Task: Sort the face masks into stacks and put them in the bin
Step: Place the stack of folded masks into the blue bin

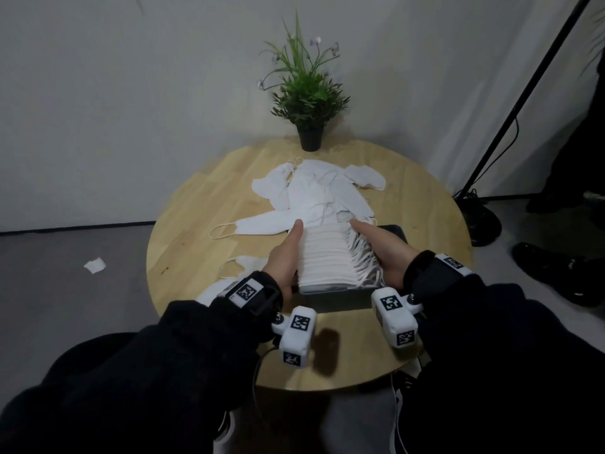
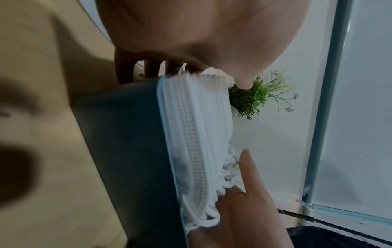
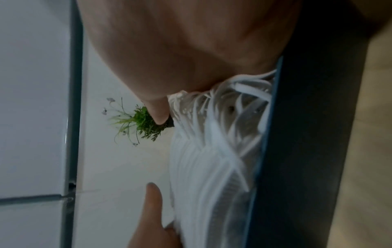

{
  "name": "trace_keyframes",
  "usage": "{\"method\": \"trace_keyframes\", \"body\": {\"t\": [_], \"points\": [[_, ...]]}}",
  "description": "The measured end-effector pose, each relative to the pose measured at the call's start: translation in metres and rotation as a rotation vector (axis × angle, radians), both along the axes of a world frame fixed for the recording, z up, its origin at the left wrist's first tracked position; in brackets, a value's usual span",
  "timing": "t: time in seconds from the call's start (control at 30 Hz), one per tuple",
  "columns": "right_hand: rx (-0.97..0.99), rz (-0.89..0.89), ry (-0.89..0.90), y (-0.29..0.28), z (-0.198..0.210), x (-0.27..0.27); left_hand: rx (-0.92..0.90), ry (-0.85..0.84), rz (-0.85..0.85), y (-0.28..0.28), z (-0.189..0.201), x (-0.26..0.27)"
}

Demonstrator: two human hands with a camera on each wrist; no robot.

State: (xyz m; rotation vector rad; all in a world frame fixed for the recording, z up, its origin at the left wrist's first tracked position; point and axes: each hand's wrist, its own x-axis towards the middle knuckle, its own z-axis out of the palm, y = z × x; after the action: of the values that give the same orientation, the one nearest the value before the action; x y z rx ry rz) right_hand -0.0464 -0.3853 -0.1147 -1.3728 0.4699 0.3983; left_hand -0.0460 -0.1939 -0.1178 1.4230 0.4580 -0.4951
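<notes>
Both hands (image 1: 284, 257) (image 1: 381, 253) flat against mask stack (image 1: 322, 253)

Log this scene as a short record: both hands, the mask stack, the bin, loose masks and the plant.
bin: dark, on the table
mask stack: white, on edge, in the bin's top
left hand: presses the mask stack's left side, fingers straight
right hand: presses its right side, at the ear loops
loose masks: heaped beyond the bin
plant: potted, far table edge
</notes>
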Motion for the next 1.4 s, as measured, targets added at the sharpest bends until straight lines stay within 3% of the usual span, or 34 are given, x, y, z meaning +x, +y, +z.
{"method": "trace_keyframes", "body": {"t": [0.07, 0.2, 0.57, 0.77, 1.03, 1.2, 1.4], "points": [[-0.070, -0.023, -0.022, 0.000, 0.000, -0.001, 0.041, -0.004, 0.019, -0.004, 0.000, 0.004], [0.008, -0.015, 0.031, -0.002, 0.005, -0.001, 0.130, -0.028, 0.057, -0.006, -0.005, 0.006], [0.050, 0.052, 0.036, -0.003, 0.001, 0.001, 0.044, 0.037, 0.086, -0.004, 0.005, 0.014], [0.052, 0.076, 0.065, -0.012, 0.004, 0.003, -0.089, 0.137, 0.166, 0.015, -0.001, 0.010], [-0.025, 0.134, 0.088, -0.007, 0.006, -0.005, -0.281, 0.061, 0.176, -0.008, -0.009, -0.017], [0.098, 0.143, 0.095, -0.012, 0.000, 0.000, -0.234, 0.028, 0.165, -0.006, -0.012, -0.019], [0.124, 0.129, 0.091, -0.008, -0.004, -0.003, -0.036, 0.013, 0.188, -0.012, -0.023, -0.019]]}}
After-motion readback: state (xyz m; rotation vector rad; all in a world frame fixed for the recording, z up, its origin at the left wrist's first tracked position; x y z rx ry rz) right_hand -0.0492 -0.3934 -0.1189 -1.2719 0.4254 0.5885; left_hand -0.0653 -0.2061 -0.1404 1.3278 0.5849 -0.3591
